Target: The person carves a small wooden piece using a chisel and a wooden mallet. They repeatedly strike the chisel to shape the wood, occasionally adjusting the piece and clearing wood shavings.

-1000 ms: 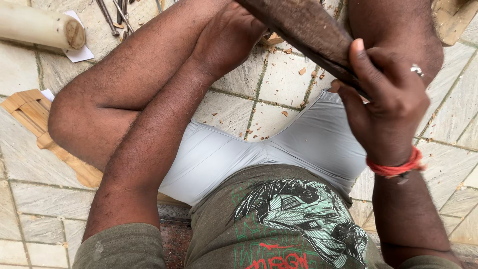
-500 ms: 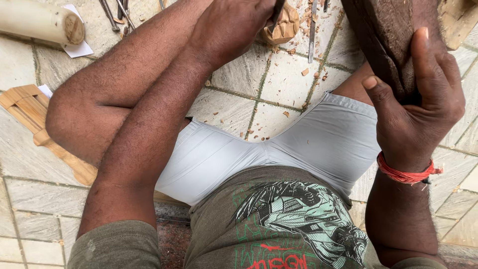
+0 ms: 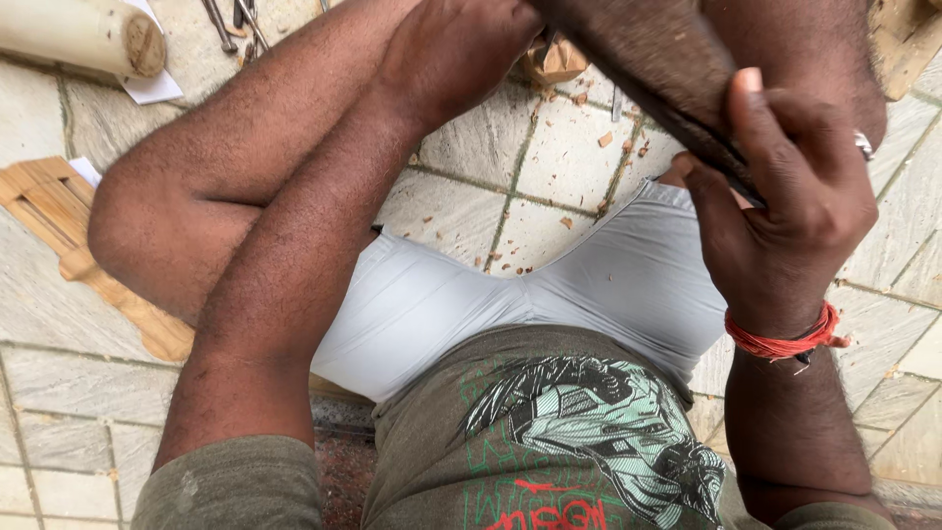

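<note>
Now my right hand is wrapped firmly around a dark, rough piece of wood, thumb on the near face and fingers behind it, so the grip is closed on the wood. The piece is held up in front of my chest and slants from the top middle of the view down toward my right side, above my right thigh. Its surface looks coarse and fibrous, and I cannot see any finished shape on it.

My left hand is stretched forward, near the upper end of the wood and just above a small pale block on the floor. Its fingers are cut off by the picture edge and hidden behind the wood, so I cannot tell if they are closed on something or apart.

On the stone floor between my legs lie many small light chips, so I judge that some cutting is already done. Much seems left, because the wood is rough everywhere I can see.

Farther out, some metal tools lie at the top left, beside a pale wooden cylinder on white paper. A flat wooden frame lies under my left knee.
</note>
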